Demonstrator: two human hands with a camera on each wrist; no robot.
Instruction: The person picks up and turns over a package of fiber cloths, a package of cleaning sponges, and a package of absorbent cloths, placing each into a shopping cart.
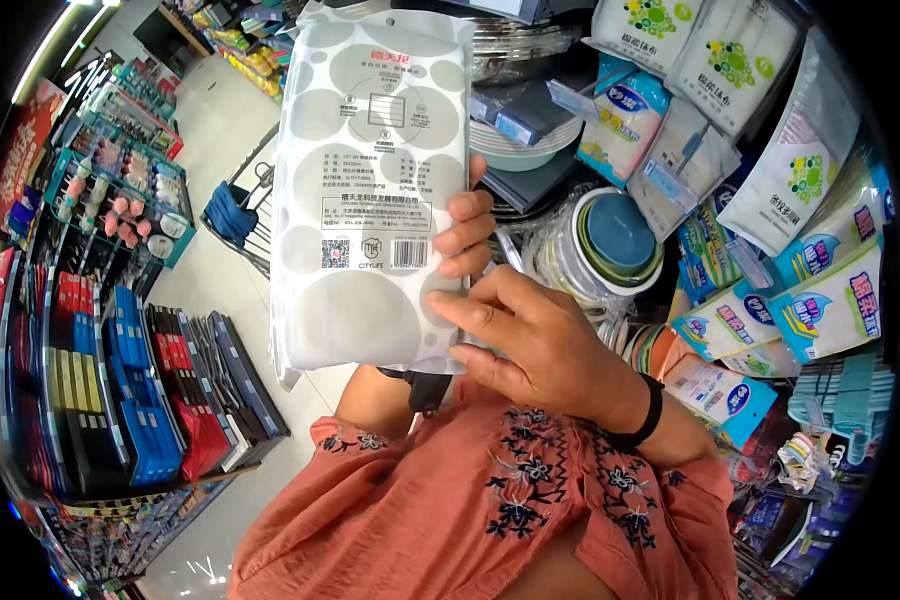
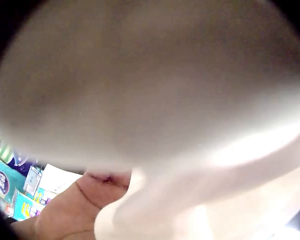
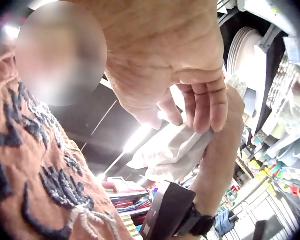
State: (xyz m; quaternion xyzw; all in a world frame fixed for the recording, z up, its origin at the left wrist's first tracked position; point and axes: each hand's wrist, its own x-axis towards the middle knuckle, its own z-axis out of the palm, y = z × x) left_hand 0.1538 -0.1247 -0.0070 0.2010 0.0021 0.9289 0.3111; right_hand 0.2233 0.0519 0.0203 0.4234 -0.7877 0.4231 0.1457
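A flat plastic package (image 1: 375, 190) with grey dots and printed Chinese text stands tilted in front of me in the head view. My left hand (image 1: 465, 232) grips it from behind, its fingers wrapped round the right edge; the palm is hidden there. On the lower right part of the package, my right hand (image 1: 540, 335) touches the front with index finger and thumb. The left wrist view is mostly filled by the blurred package (image 2: 155, 100), with part of the left palm (image 2: 72, 212) below. Seen from beneath, the right hand's fingers (image 3: 202, 102) bend loosely at the package (image 3: 175, 150).
Packs of cleaning cloths (image 1: 735, 60) hang on the right, beside stacked bowls (image 1: 620, 235) and plates. To the left are shelves of red and blue folders (image 1: 135, 380). A wire cart (image 1: 255, 205) holding a blue cloth (image 1: 232, 210) stands behind the package.
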